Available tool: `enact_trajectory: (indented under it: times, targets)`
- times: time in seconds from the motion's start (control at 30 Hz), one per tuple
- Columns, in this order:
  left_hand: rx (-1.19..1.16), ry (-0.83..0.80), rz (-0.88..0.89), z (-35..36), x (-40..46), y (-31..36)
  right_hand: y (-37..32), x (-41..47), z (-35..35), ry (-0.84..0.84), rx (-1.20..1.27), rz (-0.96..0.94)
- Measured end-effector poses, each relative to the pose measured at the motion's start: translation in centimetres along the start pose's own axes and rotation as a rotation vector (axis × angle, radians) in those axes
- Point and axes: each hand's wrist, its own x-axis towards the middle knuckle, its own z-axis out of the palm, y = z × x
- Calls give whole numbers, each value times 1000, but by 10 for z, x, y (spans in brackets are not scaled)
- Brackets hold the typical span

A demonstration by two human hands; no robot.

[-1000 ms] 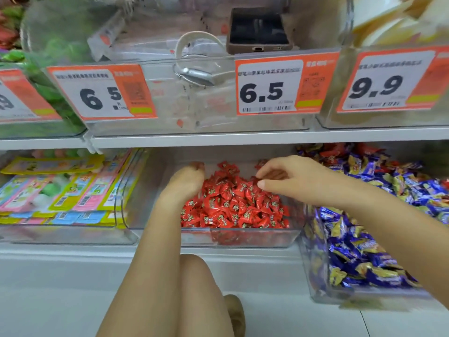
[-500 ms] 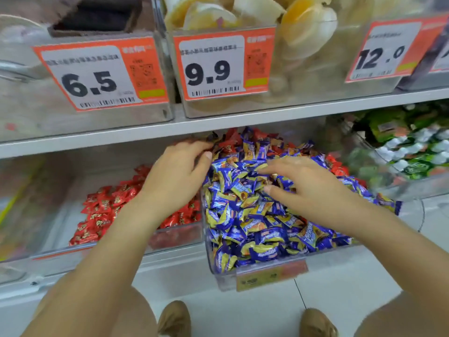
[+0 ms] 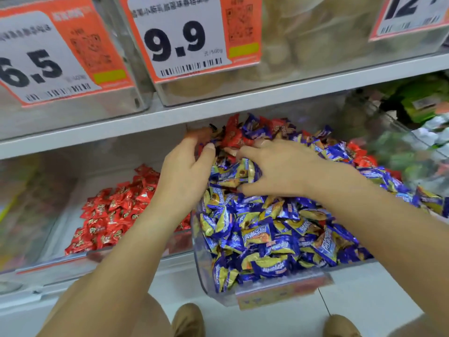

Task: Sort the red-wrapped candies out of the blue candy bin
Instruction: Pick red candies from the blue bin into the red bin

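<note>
The clear plastic bin of blue-and-gold wrapped candies (image 3: 243, 291) juts forward from the lower white shelf, heaped to its rim. Both hands work at the back of that bin, where red-wrapped candies (image 3: 234, 138) lie mixed into the top of the heap, with a few more red ones (image 3: 364, 161) at the bin's far right edge.

The left hand (image 3: 184, 173) reaches over the bin's left wall, its fingers (image 3: 194, 142) curled down into the red pieces at the back left corner and its thumb bent toward them; whether it has actually closed on a candy cannot be told. The right hand (image 3: 279, 171) lies palm down on the heap just right of the left hand, fingers (image 3: 245, 153) spread and bent, tips pressing into the wrappers, thumb low against the blue pieces. Nothing is plainly pinched in it.

Just left of the blue bin, a second clear bin (image 3: 56, 260) on the same shelf holds only red-wrapped candies (image 3: 109, 215), piled toward its right side.

Above the blue bin, on the upper shelf edge (image 3: 267, 98), hang orange-and-white price tags: 1 reading 9.9 (image 3: 184, 40), 1 to its left reading 6.5 (image 3: 48, 57), and 1 to its right (image 3: 410, 15) cut off by the frame. Right of the blue bin sits a blurred clear bin of green packets (image 3: 422, 103). Below it, 2 tan shoes (image 3: 188, 321) stand on the pale tiled floor (image 3: 364, 312).
</note>
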Motion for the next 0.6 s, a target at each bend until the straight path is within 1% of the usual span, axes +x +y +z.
enact_trajectory:
  times: [0.07,0.2,0.27,0.4,0.43,0.5,0.6]
  targets:
    - [31,-9,17,-2,-1,1,19,-10,-4,-3,52,36]
    - [51,-26,64,-8,-4,10,42,-27,-8,-23,111,51]
    - [154,-86,103,-10,-3,18,54,-33,-10,-59,198,79]
    - [365,-253,137,-2,16,38,77,-50,-13,-92,464,131]
    - [417,-293,126,4,24,43,80,-55,-13,-85,533,140]
    - [496,-388,45,17,39,53,83,-63,-14,-55,619,158]
    - [505,-537,-129,39,56,59,81,-70,-15,-34,642,180]
